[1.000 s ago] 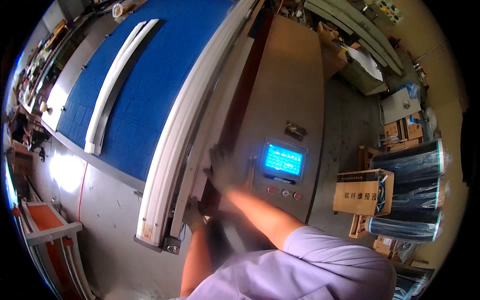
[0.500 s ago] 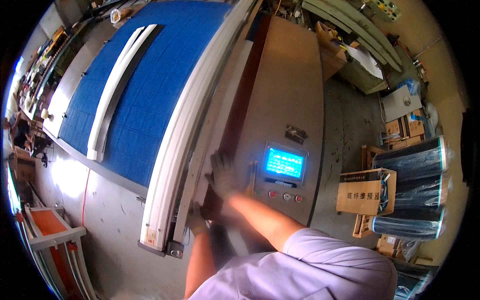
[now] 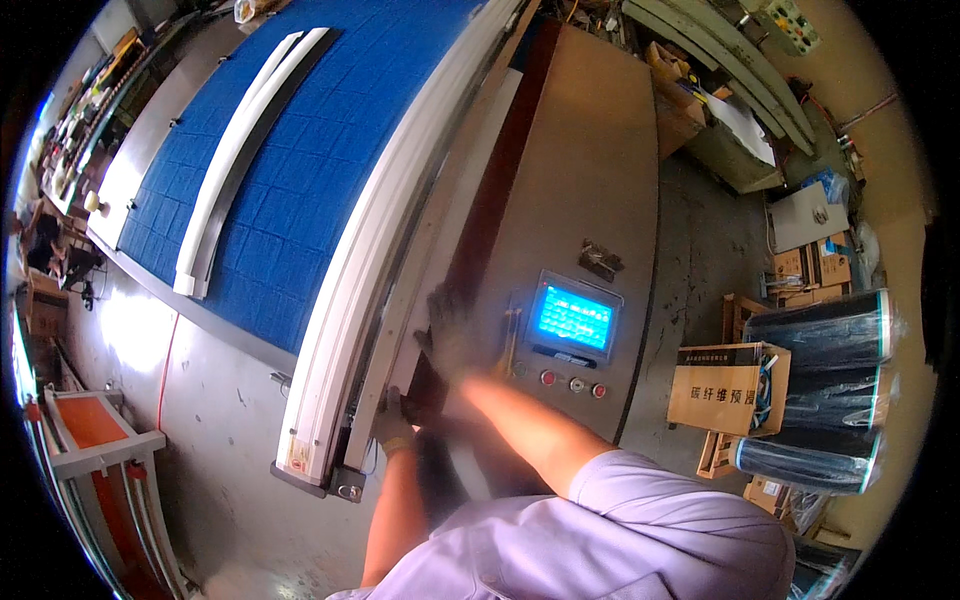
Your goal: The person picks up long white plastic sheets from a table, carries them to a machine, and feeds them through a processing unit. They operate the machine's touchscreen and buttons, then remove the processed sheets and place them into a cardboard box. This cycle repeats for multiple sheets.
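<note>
A long dark red strip (image 3: 497, 190) lies along the channel between the machine's white beam (image 3: 362, 230) and its brown panel. My gloved right hand (image 3: 452, 335) rests flat on the near part of this strip, fingers stretched out and apart. Lower and to the left, my gloved left hand (image 3: 394, 422) is at the strip's near end, close to the pale rail (image 3: 392, 345). Its fingers are dark and partly hidden, so its grip is unclear. Beside my right hand, the panel carries a lit blue touchscreen (image 3: 574, 318) and a row of buttons (image 3: 576, 384).
Left of the beam, a blue cutting bed (image 3: 270, 200) bears long white and dark strips (image 3: 245, 140). An orange-and-white frame (image 3: 95, 430) stands at lower left. At right are a cardboard box (image 3: 715, 390) and large plastic-wrapped black rolls (image 3: 825, 385).
The view has shifted slightly. My right hand stays spread on the strip, and my left hand stays at its near end; neither has plainly moved along it.
</note>
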Available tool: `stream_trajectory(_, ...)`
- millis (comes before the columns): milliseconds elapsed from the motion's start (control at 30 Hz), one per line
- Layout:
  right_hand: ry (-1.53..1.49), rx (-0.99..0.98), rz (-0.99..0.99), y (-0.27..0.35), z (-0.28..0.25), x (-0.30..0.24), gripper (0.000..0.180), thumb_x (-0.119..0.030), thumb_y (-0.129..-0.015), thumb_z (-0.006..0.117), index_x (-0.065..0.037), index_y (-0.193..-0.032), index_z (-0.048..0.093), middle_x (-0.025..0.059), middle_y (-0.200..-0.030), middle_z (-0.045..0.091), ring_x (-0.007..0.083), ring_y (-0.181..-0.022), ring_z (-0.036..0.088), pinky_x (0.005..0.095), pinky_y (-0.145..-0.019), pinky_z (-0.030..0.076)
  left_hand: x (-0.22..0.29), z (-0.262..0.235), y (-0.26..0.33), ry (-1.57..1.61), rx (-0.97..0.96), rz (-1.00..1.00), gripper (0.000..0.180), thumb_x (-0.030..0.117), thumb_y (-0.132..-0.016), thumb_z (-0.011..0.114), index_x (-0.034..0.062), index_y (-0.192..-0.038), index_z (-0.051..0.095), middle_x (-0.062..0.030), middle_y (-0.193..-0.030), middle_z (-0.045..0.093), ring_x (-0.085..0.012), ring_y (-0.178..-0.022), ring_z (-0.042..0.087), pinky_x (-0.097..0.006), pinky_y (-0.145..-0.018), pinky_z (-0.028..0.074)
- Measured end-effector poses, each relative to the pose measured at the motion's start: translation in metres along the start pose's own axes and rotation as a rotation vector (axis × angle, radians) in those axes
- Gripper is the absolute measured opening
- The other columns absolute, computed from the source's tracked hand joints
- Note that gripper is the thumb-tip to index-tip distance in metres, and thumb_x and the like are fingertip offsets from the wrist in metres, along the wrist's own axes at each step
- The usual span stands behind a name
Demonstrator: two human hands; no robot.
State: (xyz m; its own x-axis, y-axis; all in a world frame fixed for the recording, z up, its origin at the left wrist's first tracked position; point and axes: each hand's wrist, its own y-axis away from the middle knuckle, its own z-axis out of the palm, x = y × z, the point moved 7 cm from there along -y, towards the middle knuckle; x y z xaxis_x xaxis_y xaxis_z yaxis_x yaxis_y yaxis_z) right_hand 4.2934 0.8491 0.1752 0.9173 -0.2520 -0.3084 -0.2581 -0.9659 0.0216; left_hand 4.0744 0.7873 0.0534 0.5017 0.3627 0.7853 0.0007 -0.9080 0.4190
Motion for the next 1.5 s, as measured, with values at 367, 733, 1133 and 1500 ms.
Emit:
stream_trajectory(367, 0.020, -0.024, 0.003, -0.003, -0.001, 0.004, 0.069, -0.041, -0.092, 0.049, 0.003, -0.141, 0.032, 0.0209, -0.151, 0.023, 0.0397, -0.137, 0.024, 0.0522, -0.113, 0.018, -0.002, 0.000, -0.001, -0.045, 0.046, -0.154, 0.044, 0.026, -0.094, 0.054, 0.0196, -0.137, 0.048, -0.0216, -0.122, 0.059, -0.0382, -0.110, 0.057, -0.043, -0.089, 0.046)
stream_trajectory(733, 0.005, -0.020, -0.030, 0.003, -0.013, -0.013, 0.068, -0.042, -0.092, 0.048, 0.002, -0.141, 0.033, 0.0201, -0.150, 0.026, 0.0389, -0.137, 0.027, 0.0502, -0.113, 0.019, -0.045, 0.001, -0.012, -0.211, 0.005, 0.077, 0.060, 0.015, -0.088, 0.059, 0.0114, -0.143, 0.036, -0.0183, -0.124, 0.058, -0.0294, -0.112, 0.056, -0.044, -0.087, 0.047)
stream_trajectory(1133, -0.261, 0.076, -0.104, 0.110, -0.004, -0.029, 0.012, -0.009, -0.077, 0.059, -0.007, -0.085, 0.051, 0.0133, -0.081, 0.056, 0.0345, -0.076, 0.058, 0.0457, -0.068, 0.047, 0.124, -0.089, 0.171, 0.406, -0.359, -0.025, 0.018, 0.022, -0.090, 0.060, 0.0065, -0.092, 0.052, -0.0021, -0.072, 0.057, -0.0069, -0.051, 0.045, -0.021, -0.045, 0.034)
stream_trajectory(1500, -0.360, 0.318, 0.469, 0.233, 0.013, 0.011, 0.023, -0.011, -0.078, 0.065, -0.002, -0.067, 0.047, 0.0155, -0.059, 0.051, 0.0382, -0.061, 0.055, 0.0441, -0.057, 0.043, 0.173, -0.319, -0.006, 0.445, 0.213, 0.367, 0.037, 0.021, -0.095, 0.053, 0.0099, -0.061, 0.043, 0.0039, -0.056, 0.037, -0.0029, -0.047, 0.031, -0.021, -0.042, 0.023)
